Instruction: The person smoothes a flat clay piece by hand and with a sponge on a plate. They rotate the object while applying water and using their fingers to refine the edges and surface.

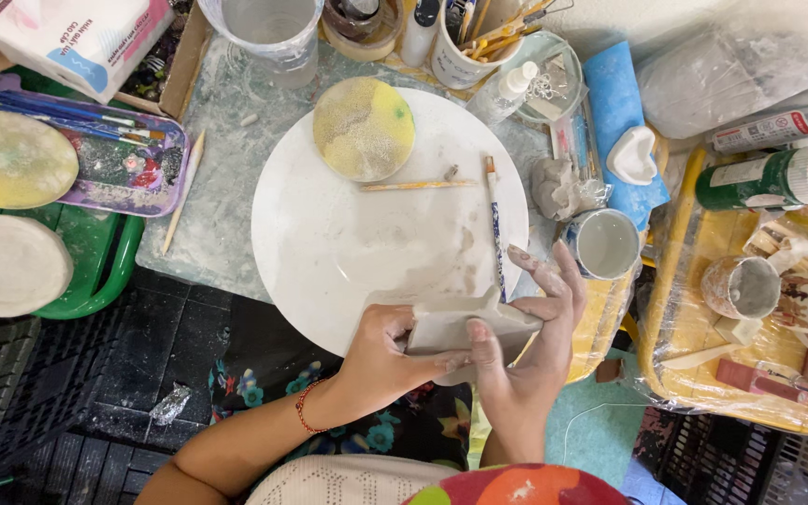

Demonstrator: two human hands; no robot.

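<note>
Both hands hold a flat grey clay slab piece (465,327) at the near edge of a round white turntable board (348,243). My left hand (381,355) grips its left end, a red cord bracelet on the wrist. My right hand (530,346) cups it from the right, thumb on top and fingers spread and clay-smeared. On the board lie a round yellow-green sponge disc (364,128), a wooden stick tool (418,185) and a patterned thin brush (495,224).
A grey cup (605,243) and clay lump (558,187) sit right of the board. Mugs (778,290) and a green bottle (769,178) lie on a yellow tray at right. A purple tray of brushes (114,150), sponge discs and a green stool stand left. Jars line the far edge.
</note>
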